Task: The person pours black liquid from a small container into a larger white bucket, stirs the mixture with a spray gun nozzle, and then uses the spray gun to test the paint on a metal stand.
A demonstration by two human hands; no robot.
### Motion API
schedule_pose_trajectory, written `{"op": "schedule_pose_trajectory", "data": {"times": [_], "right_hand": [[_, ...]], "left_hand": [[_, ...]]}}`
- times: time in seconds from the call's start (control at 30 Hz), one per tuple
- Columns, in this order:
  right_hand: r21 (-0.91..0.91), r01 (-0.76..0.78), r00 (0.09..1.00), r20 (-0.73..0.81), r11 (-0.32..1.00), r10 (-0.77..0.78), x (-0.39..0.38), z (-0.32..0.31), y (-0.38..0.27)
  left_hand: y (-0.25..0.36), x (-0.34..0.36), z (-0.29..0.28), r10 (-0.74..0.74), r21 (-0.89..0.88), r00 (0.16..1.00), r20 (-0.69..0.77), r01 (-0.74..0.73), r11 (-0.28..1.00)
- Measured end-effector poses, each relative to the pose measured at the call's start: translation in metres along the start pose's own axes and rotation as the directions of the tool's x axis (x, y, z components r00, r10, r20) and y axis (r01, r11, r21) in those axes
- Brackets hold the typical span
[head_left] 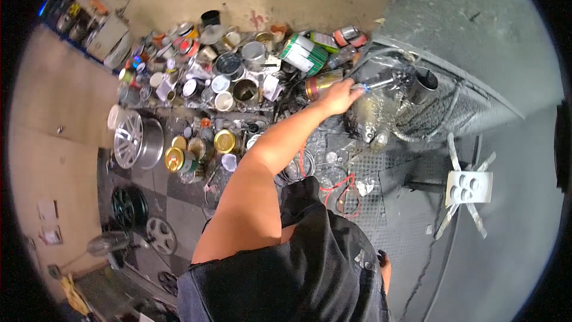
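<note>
My left hand [338,98] reaches out at the end of a bare arm, fingers closed round a slim tool [376,84] with blue and silver parts; its kind is unclear. Just left of that hand a gold-and-red tin [319,85] lies tilted, and behind it leans a green-and-white paint can [304,55]. Crumpled clear plastic [386,67] covers the surface under the tool's tip. A dark cup [424,82] stands to its right. My right hand [385,271] hangs low beside my body, mostly hidden, with something dark at its fingers.
A crowded bench of paint tins, cups and jars [229,65] spreads to the left. Several gold-lidded cans [225,141] stand below it, with wheel rims [138,139] farther left. A red hose [342,189] coils on the floor. A white panel on taped legs [469,187] stands right.
</note>
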State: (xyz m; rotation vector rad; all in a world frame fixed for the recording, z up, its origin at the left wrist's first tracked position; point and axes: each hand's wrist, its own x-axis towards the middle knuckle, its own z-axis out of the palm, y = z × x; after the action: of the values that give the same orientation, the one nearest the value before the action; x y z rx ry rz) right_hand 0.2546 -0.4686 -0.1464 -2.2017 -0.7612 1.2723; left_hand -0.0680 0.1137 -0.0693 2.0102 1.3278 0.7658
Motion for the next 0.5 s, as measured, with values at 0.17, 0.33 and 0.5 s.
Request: {"op": "schedule_pose_trajectory", "data": {"times": [0.17, 0.33, 0.5], "right_hand": [[-0.165, 0.306, 0.952, 0.071, 0.938, -0.298, 0.036, -0.009, -0.123], [-0.16, 0.539, 0.843, 0.093, 0.827, -0.531, 0.074, -0.022, -0.194], [0.113, 0.607, 0.794, -0.13, 0.786, -0.594, 0.085, 0.013, -0.242]], "left_hand": [[0.068, -0.06, -0.013, -0.124, -0.015, 0.992, 0.034, 0.125, 0.992], [0.122, -0.155, 0.046, -0.154, -0.142, 0.987, 0.05, 0.16, 0.977], [0.168, -0.262, 0.113, -0.259, -0.351, 0.957, 0.129, 0.288, 0.891]]}}
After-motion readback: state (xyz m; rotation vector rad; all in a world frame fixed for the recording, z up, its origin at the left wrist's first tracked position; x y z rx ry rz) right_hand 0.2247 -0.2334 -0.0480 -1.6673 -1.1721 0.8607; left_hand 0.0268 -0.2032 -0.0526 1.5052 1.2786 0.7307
